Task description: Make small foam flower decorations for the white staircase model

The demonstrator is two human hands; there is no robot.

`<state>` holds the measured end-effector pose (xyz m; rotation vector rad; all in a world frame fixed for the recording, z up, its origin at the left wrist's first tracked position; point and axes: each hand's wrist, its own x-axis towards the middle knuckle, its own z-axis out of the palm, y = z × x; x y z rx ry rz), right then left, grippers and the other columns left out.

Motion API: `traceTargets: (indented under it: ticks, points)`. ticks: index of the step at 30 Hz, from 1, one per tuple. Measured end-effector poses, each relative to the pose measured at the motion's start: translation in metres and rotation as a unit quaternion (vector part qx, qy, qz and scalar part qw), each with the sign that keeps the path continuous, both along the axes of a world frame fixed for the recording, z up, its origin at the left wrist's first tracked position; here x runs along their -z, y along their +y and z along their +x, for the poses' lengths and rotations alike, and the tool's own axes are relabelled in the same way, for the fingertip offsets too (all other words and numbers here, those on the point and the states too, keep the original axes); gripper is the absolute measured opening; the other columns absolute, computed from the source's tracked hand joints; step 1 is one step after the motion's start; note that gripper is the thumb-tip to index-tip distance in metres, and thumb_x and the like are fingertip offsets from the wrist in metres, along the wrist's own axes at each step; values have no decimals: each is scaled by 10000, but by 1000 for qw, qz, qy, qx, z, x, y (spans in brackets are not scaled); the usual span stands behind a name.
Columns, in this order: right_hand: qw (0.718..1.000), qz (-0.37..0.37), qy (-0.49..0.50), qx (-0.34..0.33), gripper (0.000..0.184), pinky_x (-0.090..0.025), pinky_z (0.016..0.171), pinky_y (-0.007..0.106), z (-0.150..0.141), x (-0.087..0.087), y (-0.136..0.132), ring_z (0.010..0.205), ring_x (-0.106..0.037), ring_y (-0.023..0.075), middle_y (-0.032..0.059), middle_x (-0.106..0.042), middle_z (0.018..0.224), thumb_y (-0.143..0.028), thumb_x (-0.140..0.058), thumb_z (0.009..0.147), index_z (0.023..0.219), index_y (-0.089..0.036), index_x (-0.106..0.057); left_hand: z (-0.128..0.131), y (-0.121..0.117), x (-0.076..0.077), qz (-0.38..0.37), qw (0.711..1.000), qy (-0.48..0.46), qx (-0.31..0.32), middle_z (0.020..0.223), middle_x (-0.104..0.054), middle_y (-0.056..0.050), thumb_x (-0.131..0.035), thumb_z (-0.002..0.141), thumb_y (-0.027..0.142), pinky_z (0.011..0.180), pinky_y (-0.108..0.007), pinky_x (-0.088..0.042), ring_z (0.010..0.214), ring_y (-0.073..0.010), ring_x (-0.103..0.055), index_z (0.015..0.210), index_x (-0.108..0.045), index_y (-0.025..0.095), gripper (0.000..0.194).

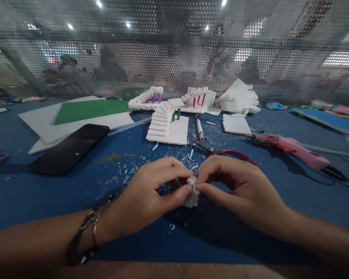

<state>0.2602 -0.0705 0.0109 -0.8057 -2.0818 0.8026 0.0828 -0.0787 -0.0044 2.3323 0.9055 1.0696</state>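
Observation:
Between both hands, just above the blue tabletop, is a small whitish piece (191, 198) with a round top and a crumpled-looking lower part; its exact kind is unclear. My left hand (155, 188) pinches it from the left with thumb and forefinger. From the right, my right hand (235, 190) pinches it with thumb and fingertips. Red-handled scissors (241, 154) lie just behind my right hand, partly covered by it. A miniature white staircase (159, 123) with green posts stands on a white foam base (180, 131) beyond the hands.
White scraps litter the blue table (128, 248). A pink glue gun (302, 153) with a cord lies right, a black phone (72, 149) left beside green sheet (90, 110). A marker (200, 130), white square (236, 124) and other white models (145, 99) sit before a perforated metal screen (163, 50).

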Motion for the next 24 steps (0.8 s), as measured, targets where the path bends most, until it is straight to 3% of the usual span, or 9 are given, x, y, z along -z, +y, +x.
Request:
traceTargets:
  ticks: [8,18,24]
  points:
    - [999,-43,14,4,69,-490,593,163,-1,1,0,636,-568,79,-6,-594,674,-106,-580,703,687,-170,-560,-1,0,1,31,999,21,-18,809,-551,32,-567,752,149,679,-139,-399,739,-63,-517,830,-561,175,82]
    - [999,35,-27,5,61,-470,591,162,0,3,0,634,-555,75,-8,-588,686,-121,-577,716,733,-169,-543,0,0,-1,57,997,42,-4,829,-517,15,-529,729,53,704,-164,-402,771,-82,-503,819,-546,167,147]
    - [998,45,-31,-10,62,-463,590,164,2,3,0,638,-543,74,-16,-573,700,-140,-569,732,747,-178,-522,-2,-1,0,46,998,31,11,836,-525,9,-572,725,115,710,-171,-410,767,-85,-507,830,-552,161,116]
